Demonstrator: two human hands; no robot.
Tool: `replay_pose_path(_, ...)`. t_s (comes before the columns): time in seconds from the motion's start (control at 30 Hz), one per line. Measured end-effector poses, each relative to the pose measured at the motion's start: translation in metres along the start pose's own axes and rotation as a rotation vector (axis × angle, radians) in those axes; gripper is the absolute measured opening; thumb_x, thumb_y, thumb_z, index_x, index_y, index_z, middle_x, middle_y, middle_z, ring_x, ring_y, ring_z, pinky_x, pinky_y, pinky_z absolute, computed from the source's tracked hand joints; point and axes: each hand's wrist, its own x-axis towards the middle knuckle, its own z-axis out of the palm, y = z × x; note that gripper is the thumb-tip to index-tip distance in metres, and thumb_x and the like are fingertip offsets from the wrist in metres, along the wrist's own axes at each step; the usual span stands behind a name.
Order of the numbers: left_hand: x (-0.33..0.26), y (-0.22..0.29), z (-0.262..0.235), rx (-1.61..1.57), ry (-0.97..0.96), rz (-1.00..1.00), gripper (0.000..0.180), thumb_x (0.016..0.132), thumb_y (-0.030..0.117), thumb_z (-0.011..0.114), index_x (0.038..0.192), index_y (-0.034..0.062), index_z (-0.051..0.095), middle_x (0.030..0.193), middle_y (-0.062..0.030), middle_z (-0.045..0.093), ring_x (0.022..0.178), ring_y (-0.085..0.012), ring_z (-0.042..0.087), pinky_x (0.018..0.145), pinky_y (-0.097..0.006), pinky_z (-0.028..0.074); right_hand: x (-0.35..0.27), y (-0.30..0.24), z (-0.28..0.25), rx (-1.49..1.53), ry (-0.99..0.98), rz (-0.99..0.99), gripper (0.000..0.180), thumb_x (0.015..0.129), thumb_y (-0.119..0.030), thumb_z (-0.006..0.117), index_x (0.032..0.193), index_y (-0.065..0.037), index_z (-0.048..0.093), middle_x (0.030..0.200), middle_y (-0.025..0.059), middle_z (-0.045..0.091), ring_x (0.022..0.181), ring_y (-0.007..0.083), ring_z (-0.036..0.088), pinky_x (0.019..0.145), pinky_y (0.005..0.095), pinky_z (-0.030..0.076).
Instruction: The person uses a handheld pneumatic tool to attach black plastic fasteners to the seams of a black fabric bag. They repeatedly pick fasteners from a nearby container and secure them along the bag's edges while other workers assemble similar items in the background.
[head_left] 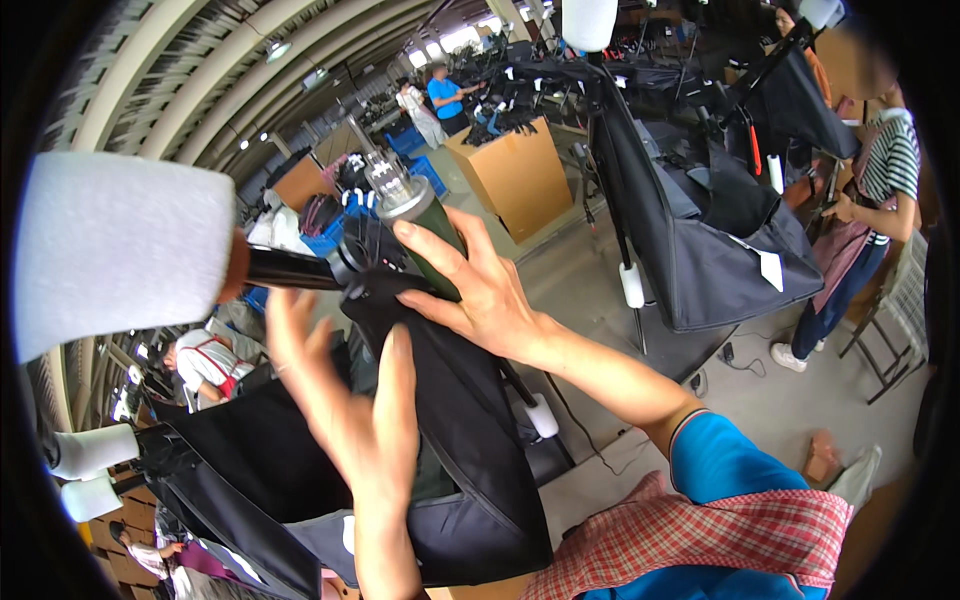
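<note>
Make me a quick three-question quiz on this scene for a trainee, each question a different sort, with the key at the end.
1. Multiple choice: which hand holds the dark green tool?
A: the left
B: the right
C: neither

2. True or false: the left hand is open, not closed around the tool.

3. Fill in the blank: the sleeve on the person's right arm is ____ in colour.

Key:
1: B, the right hand
2: true
3: blue
</note>
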Motion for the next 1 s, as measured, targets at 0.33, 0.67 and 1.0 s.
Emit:
replay_pose_path(0.33,0.005,-0.053,0.013,-0.348,-0.486,-0.279,0.030,0.096,0.004,0.050,0.125,-0.0022,0.054,0.119,-0.0133,0.063,0.111,-0.0179,0.056,0.098,-0.031,0.041,-0.021,-0.044,-0.100,0.429,-0.365,0.583,0.099,0.067,-0.020,0.083,0.148,-0.011,0.027,0.140,0.0141,0.040,0.121,0.0264,0.048,0.102,0.0364,0.039)
replay_pose_path(0.67,-0.002,-0.015,0.057,-0.224,-0.482,-0.162,0.026,0.099,0.004,0.044,0.122,-0.0030,0.054,0.117,-0.0133,0.064,0.107,-0.0193,0.058,0.095,-0.031,0.042,-0.046,-0.073,-0.186,0.716,-0.698,0.875,0.113,0.067,-0.004,0.083,0.152,-0.012,0.009,0.135,0.0097,0.032,0.114,0.0174,0.038,0.092,0.0321,0.036)
replay_pose_path(1.0,-0.006,-0.006,0.061,-0.172,-0.395,-0.194,0.025,0.098,0.002,0.043,0.120,-0.0043,0.055,0.119,-0.0171,0.063,0.113,-0.0268,0.059,0.096,-0.034,0.044,-0.037,-0.082,-0.176,0.767,-0.639,0.929,0.108,0.071,-0.015,0.082,0.151,-0.008,0.010,0.153,0.0126,0.015,0.138,0.0216,0.020,0.110,0.0348,0.022)
